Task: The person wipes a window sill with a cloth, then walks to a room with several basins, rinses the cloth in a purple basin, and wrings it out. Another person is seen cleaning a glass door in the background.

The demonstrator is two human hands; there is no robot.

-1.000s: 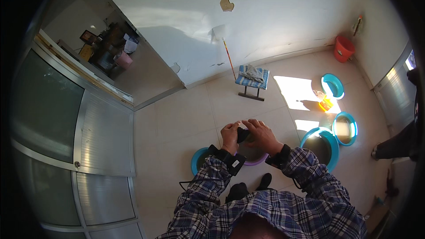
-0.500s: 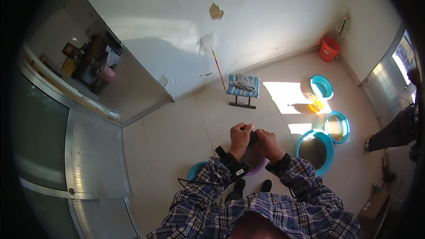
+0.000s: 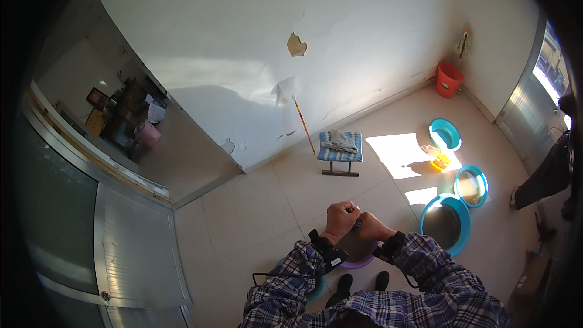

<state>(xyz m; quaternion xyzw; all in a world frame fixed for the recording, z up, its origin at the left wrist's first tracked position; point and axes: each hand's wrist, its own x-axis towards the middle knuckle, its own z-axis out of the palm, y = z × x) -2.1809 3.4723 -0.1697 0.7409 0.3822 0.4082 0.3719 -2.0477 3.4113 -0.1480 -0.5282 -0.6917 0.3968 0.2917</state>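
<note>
Both my hands are closed together in front of me, above a purple basin (image 3: 358,265) on the floor. My left hand (image 3: 339,222) is a fist, turned against my right hand (image 3: 373,229). Between them shows a bit of a small dark bundle (image 3: 357,225) that looks like cloth; my fingers hide most of it. Dark, murky contents fill what I can see of the basin. Partly covered by my left sleeve, a teal basin (image 3: 316,290) stands beside the purple one.
To the right stand a large teal basin (image 3: 466,231) of dark water, a smaller blue basin (image 3: 484,185) and another teal basin (image 3: 446,135), near an orange container (image 3: 441,162). Ahead is a stool (image 3: 340,157) with a grey cloth (image 3: 339,141). A person's leg (image 3: 540,176) shows at far right.
The whole view has shifted, with the room and my hands now lower in the picture. My hands have turned against each other, and less of the dark bundle shows.
</note>
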